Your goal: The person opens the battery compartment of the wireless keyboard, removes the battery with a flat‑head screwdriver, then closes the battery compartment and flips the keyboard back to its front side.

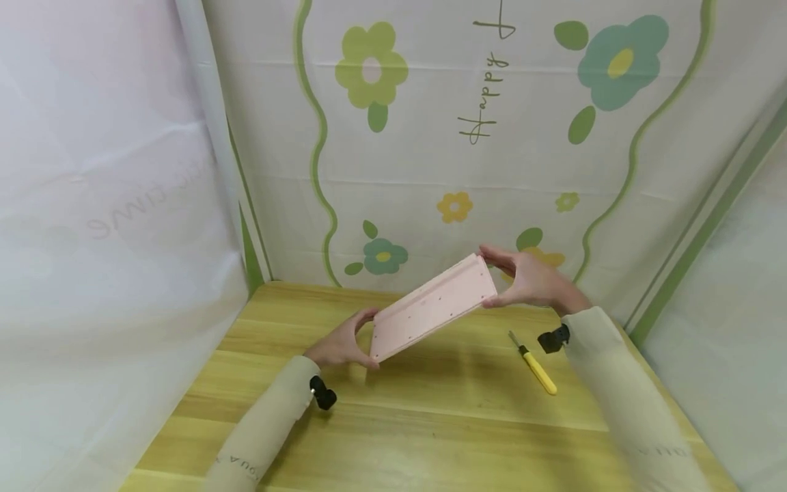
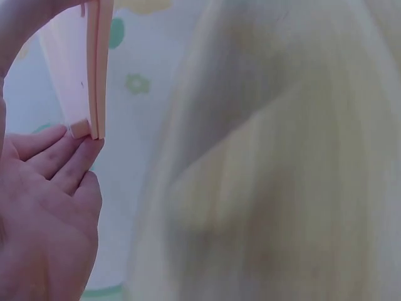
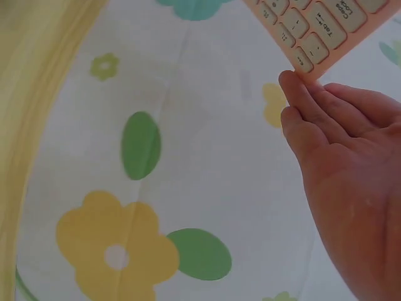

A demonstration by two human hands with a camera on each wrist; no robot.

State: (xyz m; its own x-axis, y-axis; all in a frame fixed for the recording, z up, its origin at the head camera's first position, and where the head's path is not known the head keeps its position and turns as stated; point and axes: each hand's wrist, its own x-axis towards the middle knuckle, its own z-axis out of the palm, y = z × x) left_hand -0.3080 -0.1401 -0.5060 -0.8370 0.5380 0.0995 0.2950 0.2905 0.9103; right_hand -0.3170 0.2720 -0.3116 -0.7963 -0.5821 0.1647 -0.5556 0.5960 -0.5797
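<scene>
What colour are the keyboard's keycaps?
The keycaps are cream with dark legends; clearest in the right wrist view.

The keyboard (image 1: 433, 307) is pale pink with cream keys (image 3: 329, 25) — the tool handle (image 1: 542, 374) yellow, the backdrop (image 1: 430, 164) white, flowered

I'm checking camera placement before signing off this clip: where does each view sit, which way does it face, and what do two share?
Head: worn on the head, facing forward and down at the keyless side of the pink keyboard, the yellow-handled tool and the table; left hand, right hand and both sleeves show.
Left wrist: on that wrist, facing the keyboard's edge; left palm and fingers show.
Right wrist: on that wrist, facing the keys and flowered cloth; right hand shows.
Shared: both wrist views include keyboard and cloth.
</scene>
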